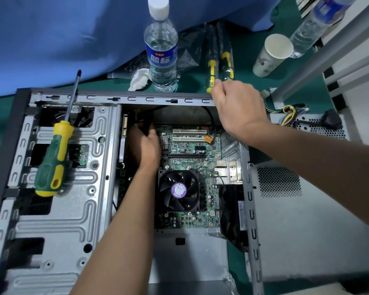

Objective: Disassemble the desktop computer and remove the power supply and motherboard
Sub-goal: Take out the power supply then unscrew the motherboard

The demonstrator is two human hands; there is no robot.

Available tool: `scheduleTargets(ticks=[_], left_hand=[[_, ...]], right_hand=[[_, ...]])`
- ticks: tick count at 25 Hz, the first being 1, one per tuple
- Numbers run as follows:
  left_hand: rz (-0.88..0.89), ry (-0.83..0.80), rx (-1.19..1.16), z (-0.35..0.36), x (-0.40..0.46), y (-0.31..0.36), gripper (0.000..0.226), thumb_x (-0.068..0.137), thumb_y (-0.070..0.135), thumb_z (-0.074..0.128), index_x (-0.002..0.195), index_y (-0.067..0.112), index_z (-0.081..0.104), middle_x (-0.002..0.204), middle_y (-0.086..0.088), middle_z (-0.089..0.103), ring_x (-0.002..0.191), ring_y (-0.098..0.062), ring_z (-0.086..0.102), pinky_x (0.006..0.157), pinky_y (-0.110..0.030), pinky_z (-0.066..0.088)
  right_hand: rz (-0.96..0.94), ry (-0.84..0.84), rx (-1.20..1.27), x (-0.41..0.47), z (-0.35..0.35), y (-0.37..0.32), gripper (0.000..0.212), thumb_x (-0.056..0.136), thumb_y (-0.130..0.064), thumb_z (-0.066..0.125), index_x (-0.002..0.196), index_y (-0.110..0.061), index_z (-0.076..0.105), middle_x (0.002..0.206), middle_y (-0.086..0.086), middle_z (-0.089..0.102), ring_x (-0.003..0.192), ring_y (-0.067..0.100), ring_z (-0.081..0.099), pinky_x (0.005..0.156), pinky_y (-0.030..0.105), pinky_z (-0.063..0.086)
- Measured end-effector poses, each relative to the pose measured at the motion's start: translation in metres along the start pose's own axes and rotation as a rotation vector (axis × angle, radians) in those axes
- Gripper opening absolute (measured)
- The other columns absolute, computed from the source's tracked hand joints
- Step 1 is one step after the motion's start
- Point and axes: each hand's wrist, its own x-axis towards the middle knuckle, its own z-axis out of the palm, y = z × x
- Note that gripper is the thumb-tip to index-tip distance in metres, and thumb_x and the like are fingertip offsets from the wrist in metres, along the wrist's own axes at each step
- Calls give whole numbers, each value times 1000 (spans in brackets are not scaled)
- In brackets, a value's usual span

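The open computer case (136,99) lies flat on a green mat. Inside it sits the green motherboard (188,150) with a black CPU fan (179,190). My left hand (146,145) reaches into the case at the board's far left corner, fingers curled round a black cable (145,127). My right hand (235,105) grips the case's far rim at its right corner. A perforated grey power supply (324,129) with yellow and black wires lies outside the case, to the right.
A green and yellow screwdriver (55,158) rests on the metal drive cage (73,209) at left. Behind the case stand a water bottle (162,50), a paper cup (271,54) and two bagged screwdrivers (219,60). A grey panel (307,226) lies at right.
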Motion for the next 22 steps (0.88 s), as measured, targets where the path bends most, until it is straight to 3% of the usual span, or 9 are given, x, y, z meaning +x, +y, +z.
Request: scheduleTargets(ticks=[2,6,9,12,14,17,19,22], left_hand=[[-53,-5,-53,0,1,0,47,100,21,55,135,-9,49,136,-25,54,128,-34,50,103,-30,32],[-17,12,-136,-2,7,-2,31,96,12,59,120,-8,59,116,-24,64,110,-38,59,82,-27,40],[-36,12,-149,0,7,-4,32,96,13,60,121,-6,60,117,-24,64,109,-36,60,81,-25,40],[-83,6,-99,3,5,-1,41,98,19,58,128,-9,55,116,-20,64,108,-29,62,72,-12,44],[-22,-16,-79,1,5,-4,34,98,14,57,120,-11,57,107,-19,64,102,-27,62,70,-11,44],[65,8,-77,-3,7,-8,23,94,9,60,110,-8,62,106,-24,66,101,-38,62,80,-30,43],[65,4,-75,-3,5,-8,28,94,10,60,114,-9,61,112,-27,64,107,-40,60,83,-28,40],[26,15,-38,-2,0,-7,46,96,19,61,133,-7,51,133,-25,55,125,-35,52,99,-26,34]], right_hand=[[-3,-8,3,-1,0,0,52,105,-36,25,63,-11,43,58,3,44,53,17,40,59,35,25],[-3,-9,-13,-1,0,-1,52,105,-36,25,64,-11,44,59,2,45,53,16,40,59,35,26],[-4,-13,-5,-1,-1,-2,52,106,-36,25,61,-14,41,58,2,44,52,15,40,57,35,23],[-12,-17,5,-1,0,0,52,106,-36,25,60,-14,40,57,2,44,52,16,40,57,35,23],[-15,-20,7,0,0,0,53,106,-36,25,60,-13,40,57,2,44,52,17,40,58,35,24],[-15,-19,1,1,0,0,53,106,-36,24,61,-13,40,57,3,43,52,17,40,59,34,24],[-19,-20,-1,1,0,-1,53,106,-36,24,62,-12,42,57,3,44,52,16,40,59,34,25],[-22,-25,2,1,-1,0,52,106,-35,24,66,-10,46,58,3,44,52,16,40,60,34,26]])
